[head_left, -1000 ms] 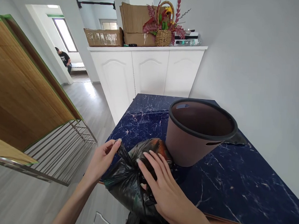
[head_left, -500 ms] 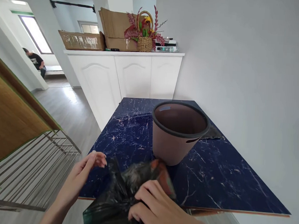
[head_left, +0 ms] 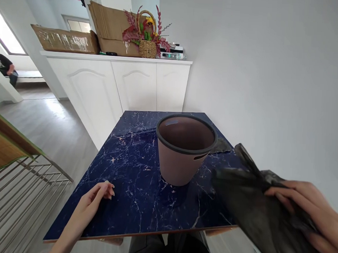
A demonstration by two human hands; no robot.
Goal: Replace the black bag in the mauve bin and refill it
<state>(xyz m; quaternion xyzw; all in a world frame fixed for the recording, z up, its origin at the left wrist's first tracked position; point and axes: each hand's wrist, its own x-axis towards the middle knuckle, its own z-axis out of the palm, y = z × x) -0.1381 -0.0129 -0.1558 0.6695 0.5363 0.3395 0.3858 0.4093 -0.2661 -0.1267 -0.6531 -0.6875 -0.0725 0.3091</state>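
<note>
A tied black plastic bag [head_left: 255, 212], blurred by motion, hangs over the right front corner of the table. My right hand [head_left: 304, 203] grips it near its knot. Above the table's left front part is my left hand [head_left: 94, 198], its fingers loosely curled and apart from the thumb, holding nothing. A brownish-pink bin [head_left: 181, 163] with a dark rim stands upright, and its visible inside holds nothing. Behind the bin, on its right, lies a dark flat piece of plastic [head_left: 221, 145].
The blue marble-patterned table [head_left: 120, 177] stands beside a metal rack [head_left: 39, 187]. Beyond it, a white cabinet [head_left: 137, 82] bears cardboard boxes [head_left: 68, 41] and a flower basket [head_left: 147, 49]. A person [head_left: 2, 64] sits at the far left.
The black bag has moved right in my right hand, away from the front of the bin. My left hand stays loosely curled. The view has shifted right.
</note>
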